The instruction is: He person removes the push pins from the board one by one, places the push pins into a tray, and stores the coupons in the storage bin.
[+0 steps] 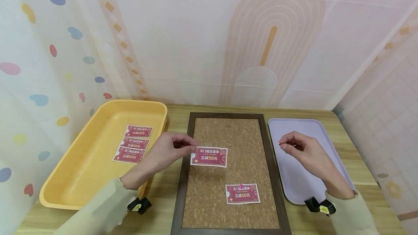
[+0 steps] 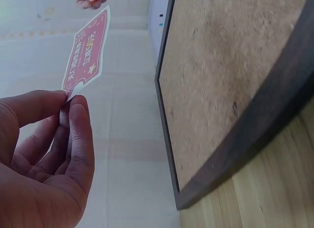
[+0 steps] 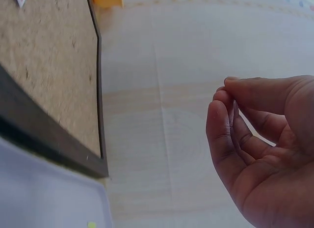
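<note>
My left hand [image 1: 166, 151] pinches the left end of a red-and-white paper coupon [image 1: 210, 157] between thumb and fingertips. That coupon is held over the left side of a cork board [image 1: 215, 198] with a dark wooden frame. Lower on the board, another coupon [image 1: 248, 196] is fixed at its top edge by a pink push pin [image 1: 241, 186]. Over the lilac tray, my right hand [image 1: 307, 151] has thumb and fingertips pinched together. A small red-orange push pin [image 2: 93, 0] shows between them in the left wrist view, mostly hidden by the fingers.
On the left stands a yellow tray [image 1: 78, 184] with several coupons [image 1: 132, 142] inside. The lilac tray [image 1: 302, 191] lies right of the board, and a small yellow piece [image 3: 91, 224] shows on it. A patterned curtain [image 1: 183, 46] hangs behind the wooden table [image 1: 177, 119].
</note>
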The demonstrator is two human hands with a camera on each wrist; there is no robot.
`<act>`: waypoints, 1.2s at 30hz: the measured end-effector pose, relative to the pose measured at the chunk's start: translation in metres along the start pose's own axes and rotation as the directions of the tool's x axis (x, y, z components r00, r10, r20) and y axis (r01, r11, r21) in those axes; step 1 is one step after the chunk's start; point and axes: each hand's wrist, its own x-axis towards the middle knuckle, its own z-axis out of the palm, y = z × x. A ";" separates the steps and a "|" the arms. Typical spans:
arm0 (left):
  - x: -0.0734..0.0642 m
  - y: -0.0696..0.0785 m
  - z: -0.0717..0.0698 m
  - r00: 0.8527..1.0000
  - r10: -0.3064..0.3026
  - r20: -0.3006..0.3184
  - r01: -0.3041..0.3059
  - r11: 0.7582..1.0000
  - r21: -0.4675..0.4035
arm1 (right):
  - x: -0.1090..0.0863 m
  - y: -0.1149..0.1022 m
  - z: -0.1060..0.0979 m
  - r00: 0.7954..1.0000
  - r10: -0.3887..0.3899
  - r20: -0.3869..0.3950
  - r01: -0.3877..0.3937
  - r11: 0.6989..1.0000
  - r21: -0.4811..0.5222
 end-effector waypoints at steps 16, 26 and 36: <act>-0.016 -0.025 -0.047 1.000 -0.018 -0.005 0.018 0.999 0.041 | 0.004 0.036 -0.017 1.000 -0.003 -0.020 0.001 0.998 -0.062; -0.025 -0.049 -0.084 1.000 -0.004 -0.018 0.004 1.000 -0.015 | 0.003 0.051 -0.030 0.999 0.011 -0.035 -0.014 0.998 -0.066; -0.035 -0.068 -0.110 0.998 -0.056 -0.004 0.056 0.998 -0.026 | 0.002 0.061 -0.038 0.998 0.047 -0.028 -0.050 0.992 -0.119</act>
